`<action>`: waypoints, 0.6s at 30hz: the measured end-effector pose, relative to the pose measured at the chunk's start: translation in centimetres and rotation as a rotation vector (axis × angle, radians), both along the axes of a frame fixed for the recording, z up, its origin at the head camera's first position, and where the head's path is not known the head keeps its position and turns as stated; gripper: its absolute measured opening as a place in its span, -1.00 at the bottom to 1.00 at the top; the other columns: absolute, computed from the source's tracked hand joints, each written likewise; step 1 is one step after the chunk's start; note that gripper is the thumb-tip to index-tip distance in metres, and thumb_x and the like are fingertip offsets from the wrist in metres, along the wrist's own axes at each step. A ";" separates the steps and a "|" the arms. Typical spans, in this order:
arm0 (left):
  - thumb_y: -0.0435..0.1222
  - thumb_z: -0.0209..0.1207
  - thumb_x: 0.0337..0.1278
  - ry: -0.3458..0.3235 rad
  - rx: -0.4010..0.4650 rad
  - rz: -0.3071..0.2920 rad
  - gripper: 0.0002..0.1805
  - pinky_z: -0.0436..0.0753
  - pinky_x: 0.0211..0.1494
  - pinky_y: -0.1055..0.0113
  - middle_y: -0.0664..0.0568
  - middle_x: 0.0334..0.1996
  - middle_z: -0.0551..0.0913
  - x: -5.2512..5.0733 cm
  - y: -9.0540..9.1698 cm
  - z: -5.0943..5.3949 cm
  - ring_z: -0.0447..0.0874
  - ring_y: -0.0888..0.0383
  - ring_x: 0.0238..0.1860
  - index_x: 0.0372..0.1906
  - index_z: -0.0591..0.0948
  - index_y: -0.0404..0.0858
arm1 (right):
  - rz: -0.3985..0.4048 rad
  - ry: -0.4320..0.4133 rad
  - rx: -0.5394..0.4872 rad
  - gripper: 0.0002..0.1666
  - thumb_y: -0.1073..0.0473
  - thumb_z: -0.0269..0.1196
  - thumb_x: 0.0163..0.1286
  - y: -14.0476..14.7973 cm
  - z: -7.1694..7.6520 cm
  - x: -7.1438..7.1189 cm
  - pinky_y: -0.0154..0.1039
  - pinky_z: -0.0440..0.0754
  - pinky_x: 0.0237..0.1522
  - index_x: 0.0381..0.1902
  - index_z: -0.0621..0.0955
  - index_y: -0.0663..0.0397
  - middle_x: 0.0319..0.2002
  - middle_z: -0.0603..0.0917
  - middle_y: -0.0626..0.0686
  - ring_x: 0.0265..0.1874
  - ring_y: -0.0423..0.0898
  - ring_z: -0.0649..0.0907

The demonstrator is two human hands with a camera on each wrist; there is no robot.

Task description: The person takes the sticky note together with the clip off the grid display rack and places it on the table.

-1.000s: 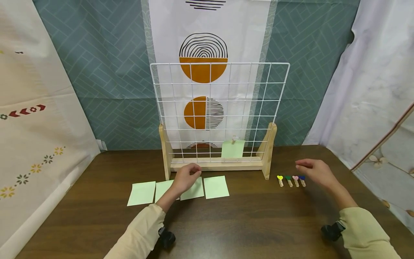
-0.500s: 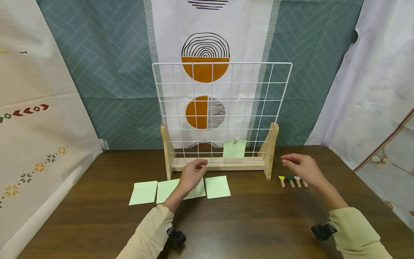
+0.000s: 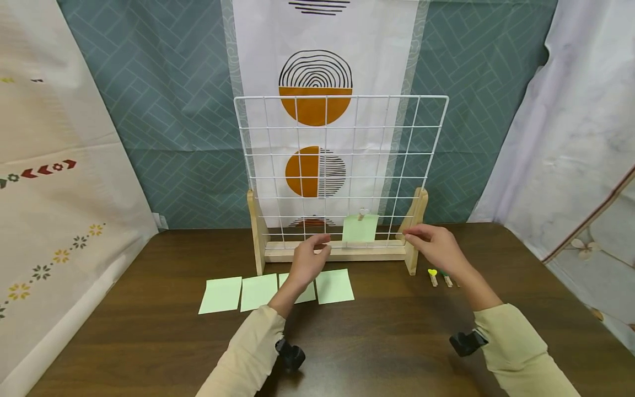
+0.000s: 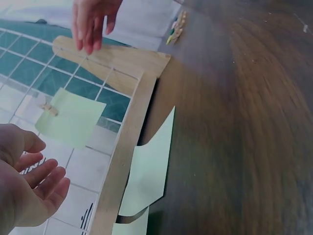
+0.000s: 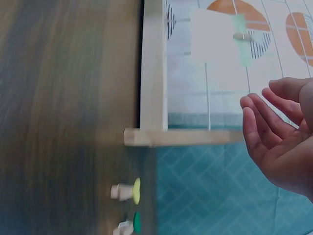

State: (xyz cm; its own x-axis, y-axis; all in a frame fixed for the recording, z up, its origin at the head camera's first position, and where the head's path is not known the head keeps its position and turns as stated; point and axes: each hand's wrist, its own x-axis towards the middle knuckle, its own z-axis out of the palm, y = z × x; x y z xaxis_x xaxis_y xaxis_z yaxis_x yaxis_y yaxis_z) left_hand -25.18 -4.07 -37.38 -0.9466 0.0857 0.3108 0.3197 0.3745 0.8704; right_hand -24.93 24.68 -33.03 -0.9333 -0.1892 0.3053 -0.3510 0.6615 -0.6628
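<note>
My left hand (image 3: 306, 262), fingers loosely bent and holding nothing, hovers before the lower bar of a white wire grid (image 3: 341, 128) on a wooden stand (image 3: 337, 254). My right hand (image 3: 439, 249) is in the air by the stand's right foot, also with nothing in its fingers. Between the two hands, a pale green paper note (image 3: 359, 230) hangs low on the grid from a small wooden clothespin (image 4: 50, 108). Several more green notes (image 3: 220, 295) lie in a row on the table, one partly behind my left hand.
Small clothespins with heart tops lie right of the stand: a yellow one (image 3: 433, 277) and a green one (image 3: 447, 279) show, others mostly behind my right forearm. Patterned cloths hang behind and at both sides of the brown table (image 3: 387, 336).
Both hands have moved toward the hanging note, the left one rightward and forward, the right one leftward, away from above the clothespins. The notes and clothespins stay put.
</note>
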 end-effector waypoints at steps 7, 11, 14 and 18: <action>-0.43 0.09 0.28 0.001 0.001 0.002 -0.67 0.57 0.00 0.07 -0.20 0.02 0.62 -0.7 0.7 0.3 0.56 -0.10 0.06 0.10 0.57 -0.42 | 0.019 -0.003 -0.047 -0.65 0.23 0.16 0.44 -2.3 1.1 -0.7 0.01 0.60 -0.09 0.08 0.60 0.33 -0.02 0.66 0.26 -0.10 0.16 0.65; -0.44 0.08 0.28 -0.008 0.009 -0.008 -0.66 0.54 0.06 0.05 -0.23 0.02 0.61 -1.0 1.3 0.5 0.54 -0.11 0.07 0.12 0.55 -0.44 | 0.027 0.015 -0.055 -0.64 0.21 0.15 0.44 -3.5 1.6 -1.2 0.03 0.58 -0.09 0.10 0.59 0.31 0.01 0.65 0.25 -0.06 0.16 0.64; -0.44 0.09 0.27 -0.013 0.020 -0.011 -0.64 0.54 0.05 0.07 -0.24 0.02 0.61 -1.2 1.7 0.8 0.55 -0.12 0.07 0.14 0.53 -0.47 | 0.032 0.032 -0.049 -0.63 0.22 0.16 0.44 -4.3 1.9 -1.7 0.04 0.56 -0.09 0.12 0.59 0.29 0.03 0.64 0.23 0.00 0.17 0.61; -0.44 0.10 0.27 -0.043 0.043 -0.010 -0.62 0.57 0.01 0.10 -0.22 0.03 0.61 -1.4 2.2 1.5 0.55 -0.12 0.07 0.18 0.51 -0.46 | 0.037 0.053 -0.025 -0.63 0.22 0.16 0.44 -5.1 2.3 -2.3 0.04 0.55 -0.09 0.13 0.59 0.26 0.05 0.64 0.20 0.08 0.17 0.57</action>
